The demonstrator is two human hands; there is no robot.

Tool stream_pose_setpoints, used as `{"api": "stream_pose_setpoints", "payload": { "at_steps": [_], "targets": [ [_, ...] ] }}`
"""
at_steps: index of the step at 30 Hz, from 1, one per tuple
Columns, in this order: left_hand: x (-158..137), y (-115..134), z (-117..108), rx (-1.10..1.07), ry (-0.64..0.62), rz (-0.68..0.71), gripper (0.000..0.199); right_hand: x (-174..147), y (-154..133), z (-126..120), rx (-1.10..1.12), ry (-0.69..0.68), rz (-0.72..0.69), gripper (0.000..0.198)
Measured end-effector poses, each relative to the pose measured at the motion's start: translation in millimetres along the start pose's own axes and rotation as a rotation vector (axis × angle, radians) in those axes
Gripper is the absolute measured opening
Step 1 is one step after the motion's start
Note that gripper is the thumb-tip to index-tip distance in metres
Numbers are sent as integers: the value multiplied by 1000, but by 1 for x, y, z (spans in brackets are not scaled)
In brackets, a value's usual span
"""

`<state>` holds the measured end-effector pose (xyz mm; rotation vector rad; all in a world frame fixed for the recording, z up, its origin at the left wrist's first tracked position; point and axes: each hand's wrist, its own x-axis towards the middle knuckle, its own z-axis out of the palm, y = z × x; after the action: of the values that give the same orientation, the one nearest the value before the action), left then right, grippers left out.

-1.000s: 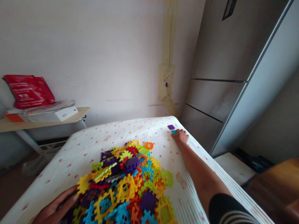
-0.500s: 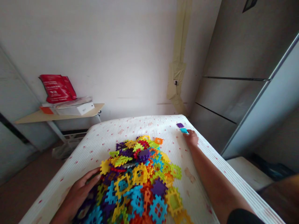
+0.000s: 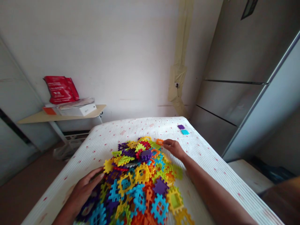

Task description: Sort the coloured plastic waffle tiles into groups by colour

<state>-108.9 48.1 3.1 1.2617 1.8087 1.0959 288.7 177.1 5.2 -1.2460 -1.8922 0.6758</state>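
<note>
A heap of colourful toothed plastic interlocking tiles (image 3: 160, 186) lies on the white spotted cover. My left hand (image 3: 85, 186) rests at the heap's left side, fingers stretched out and apart, the tips beside a yellow tile (image 3: 108, 166). At the far right edge of the heap, my right hand (image 3: 174, 148) has its thumb and fingers pinched at an orange tile (image 3: 159, 142) with an open middle. Past that hand, a blue tile (image 3: 185, 132) and a purple tile (image 3: 181, 127) lie flat next to each other, apart from the heap.
The cover lies over a bed-like surface (image 3: 110, 129) reaching toward the wall. A side table (image 3: 100, 109) at the left bears a white box (image 3: 87, 109) and a red bag (image 3: 61, 90). A tall grey cabinet (image 3: 225, 100) stands at the right.
My right hand has let go of the blue tile beside the purple one and moved left and nearer to the orange tile. My left hand has stayed at the heap.
</note>
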Motion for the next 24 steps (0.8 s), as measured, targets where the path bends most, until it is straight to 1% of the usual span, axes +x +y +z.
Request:
{"api": "stream_pose_setpoints", "payload": {
  "at_steps": [3,5,8,10,12,16,20,22,24],
  "targets": [
    [2,-5,-1,21,-2,6,52,-4,-17,12,17,-57,-42,26],
    [4,-7,-1,46,3,10,52,-8,-24,17,-9,-80,-50,32],
    [4,-9,-2,61,-10,6,53,-14,-33,21,-55,-129,-72,42],
    [4,-10,-2,64,-19,-6,55,-16,-38,22,-68,-166,-76,44],
    [4,-9,-2,73,-17,-13,56,-18,-41,22,-67,-175,-62,43],
    [3,-6,-1,95,-13,15,53,-18,-42,24,-12,-160,-28,41],
    [2,-4,-2,95,-22,17,52,-17,-35,29,80,-132,-35,37],
    [2,-3,-2,94,-19,16,52,-12,-29,31,93,-81,-48,32],
    [2,-3,-1,91,-8,25,52,-5,-21,32,57,-12,-56,28]
  ]
}}
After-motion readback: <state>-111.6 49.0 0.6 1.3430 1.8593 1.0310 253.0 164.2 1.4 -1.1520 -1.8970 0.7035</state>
